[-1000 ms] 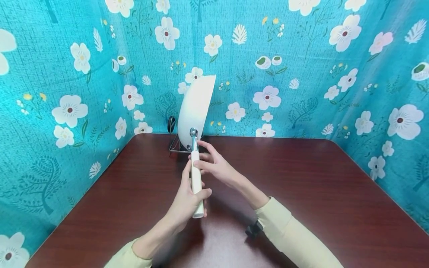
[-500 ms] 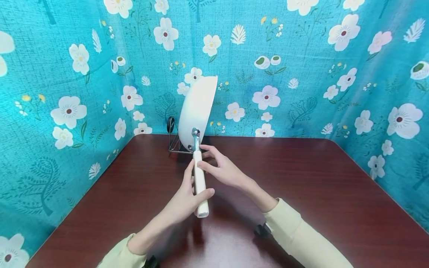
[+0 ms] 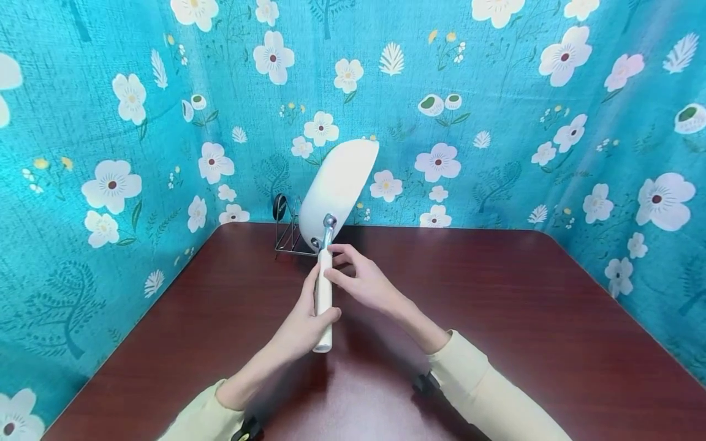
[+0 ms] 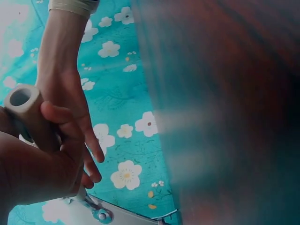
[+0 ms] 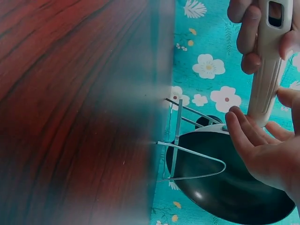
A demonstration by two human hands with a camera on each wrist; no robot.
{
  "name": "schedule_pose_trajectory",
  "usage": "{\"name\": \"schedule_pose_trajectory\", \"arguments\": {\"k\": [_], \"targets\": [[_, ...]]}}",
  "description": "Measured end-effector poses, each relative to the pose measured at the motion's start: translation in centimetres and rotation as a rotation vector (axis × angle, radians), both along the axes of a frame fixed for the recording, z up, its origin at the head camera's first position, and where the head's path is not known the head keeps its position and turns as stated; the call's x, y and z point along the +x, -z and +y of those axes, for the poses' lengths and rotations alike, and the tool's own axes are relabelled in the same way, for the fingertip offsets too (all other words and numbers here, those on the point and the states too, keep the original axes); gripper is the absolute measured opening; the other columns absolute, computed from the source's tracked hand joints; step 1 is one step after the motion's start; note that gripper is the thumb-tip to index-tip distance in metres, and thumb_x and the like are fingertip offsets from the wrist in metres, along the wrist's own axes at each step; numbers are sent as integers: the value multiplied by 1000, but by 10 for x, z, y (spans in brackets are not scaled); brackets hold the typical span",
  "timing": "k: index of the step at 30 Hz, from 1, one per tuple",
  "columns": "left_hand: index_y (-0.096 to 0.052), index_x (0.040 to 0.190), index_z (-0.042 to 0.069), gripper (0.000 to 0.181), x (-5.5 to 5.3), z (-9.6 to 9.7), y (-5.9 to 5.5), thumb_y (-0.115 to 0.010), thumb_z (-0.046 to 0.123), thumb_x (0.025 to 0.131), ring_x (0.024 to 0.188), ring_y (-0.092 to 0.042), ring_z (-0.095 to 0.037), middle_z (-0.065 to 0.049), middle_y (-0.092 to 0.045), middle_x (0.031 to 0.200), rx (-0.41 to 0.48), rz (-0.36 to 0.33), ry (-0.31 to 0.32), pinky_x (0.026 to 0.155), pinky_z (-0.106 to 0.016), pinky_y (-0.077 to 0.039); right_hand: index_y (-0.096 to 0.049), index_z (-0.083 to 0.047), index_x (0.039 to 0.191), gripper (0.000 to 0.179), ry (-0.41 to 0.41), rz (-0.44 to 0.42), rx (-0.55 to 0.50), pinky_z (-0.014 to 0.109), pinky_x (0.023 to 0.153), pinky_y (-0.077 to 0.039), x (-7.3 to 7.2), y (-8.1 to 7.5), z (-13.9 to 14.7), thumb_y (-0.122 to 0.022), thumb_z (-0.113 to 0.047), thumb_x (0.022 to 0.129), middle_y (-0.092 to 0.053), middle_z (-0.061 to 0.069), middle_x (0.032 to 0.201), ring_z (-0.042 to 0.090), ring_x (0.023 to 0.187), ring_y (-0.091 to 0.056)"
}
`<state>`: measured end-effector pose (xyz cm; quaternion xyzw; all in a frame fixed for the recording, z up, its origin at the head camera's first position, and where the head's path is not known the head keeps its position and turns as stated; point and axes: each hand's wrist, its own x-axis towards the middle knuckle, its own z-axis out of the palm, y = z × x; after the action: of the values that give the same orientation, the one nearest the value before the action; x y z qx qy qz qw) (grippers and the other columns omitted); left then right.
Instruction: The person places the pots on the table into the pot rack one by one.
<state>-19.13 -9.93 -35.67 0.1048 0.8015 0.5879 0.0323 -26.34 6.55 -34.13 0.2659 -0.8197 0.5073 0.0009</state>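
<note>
A frying pan, white outside (image 3: pixel 337 177) and dark inside (image 5: pixel 220 173), stands tilted on its edge at a wire rack (image 3: pixel 295 248), its rim leaning right. Its cream handle (image 3: pixel 325 294) points toward me, joined by a metal neck. My left hand (image 3: pixel 300 321) grips the handle, thumb across the near end; the left wrist view shows the handle's hollow end (image 4: pixel 21 97) above the curled fingers. Near the neck, my right hand (image 3: pixel 366 282) touches the handle with its thumb, its other fingers extended loosely alongside (image 4: pixel 96 152). Whether the pan's weight rests on the rack is unclear.
The rack has thin metal wires and a round black piece (image 3: pixel 279 207) at its left. Beneath lies a dark red-brown table (image 3: pixel 469 294). Blue flowered curtain (image 3: pixel 485 79) encloses the table at the back and both sides.
The pan has leaned further right, its top rim moving right and down. The handle has shifted slightly, with both hands following it. The rack stays in place.
</note>
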Motion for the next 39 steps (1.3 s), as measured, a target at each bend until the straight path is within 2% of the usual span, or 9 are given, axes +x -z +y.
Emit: {"name": "schedule_pose_trajectory", "arguments": {"k": [3,10,16,20,23,24,26,29,39], "targets": [[-3,159,29,91,0,1,1,-62,17,91,108,-54,-29,-9,-23,159,-22,13,14,79,-32,-52,-48,-25,141,50,22,-18,-21,38,91,-57,-1,0,0,-66,-33,94,-65,4,117,17,103,-69],[-5,160,27,90,0,2,2,-59,12,89,122,-44,-33,-12,-22,159,17,-5,20,81,-33,-50,-47,-15,146,58,-46,-152,-206,43,91,-59,-3,-1,-1,-69,-17,93,-66,18,119,22,103,-68],[-3,159,29,89,1,7,-2,-58,14,91,122,-44,-31,-11,-18,160,104,-23,0,83,-31,-47,-52,-16,143,56,18,-187,-251,35,91,-59,-1,-8,-6,-72,-15,90,-68,14,116,23,102,-68],[-2,158,33,86,2,10,-11,-55,12,94,89,-58,-26,-14,-34,146,276,-74,1,68,-31,-52,-53,-15,141,54,52,-193,-267,36,92,-58,0,-15,-14,-71,-19,91,-68,13,117,22,101,-69],[0,157,35,84,3,11,-17,-52,10,95,60,-54,-23,-15,-44,123,394,-113,8,55,-33,-53,-53,-14,142,54,42,-198,-278,41,95,-57,0,-20,-20,-70,-22,92,-66,13,119,22,102,-68],[0,157,35,84,3,10,-18,-52,10,96,59,-54,-21,-15,-44,117,411,-124,8,55,-32,-53,-53,-14,142,53,40,-199,-279,42,95,-57,0,-21,-21,-69,-22,92,-65,13,119,22,102,-67],[0,157,35,83,2,10,-19,-51,10,96,60,-54,-20,-14,-44,114,418,-130,11,55,-31,-52,-52,-14,142,53,38,-203,-286,46,96,-56,1,-21,-23,-69,-21,92,-65,14,119,22,101,-66],[0,157,34,83,1,8,-17,-52,10,96,63,-53,-21,-16,-44,120,407,-132,15,55,-31,-52,-52,-14,143,53,39,-211,-296,50,97,-54,1,-21,-24,-69,-19,93,-64,15,119,22,101,-65],[-2,157,28,85,1,1,-13,-59,12,96,67,-60,-23,-19,-44,136,373,-110,34,66,-31,-54,-48,-20,146,56,36,-195,-228,43,94,-57,2,-14,-21,-68,-28,94,-62,12,124,23,109,-62]]}}
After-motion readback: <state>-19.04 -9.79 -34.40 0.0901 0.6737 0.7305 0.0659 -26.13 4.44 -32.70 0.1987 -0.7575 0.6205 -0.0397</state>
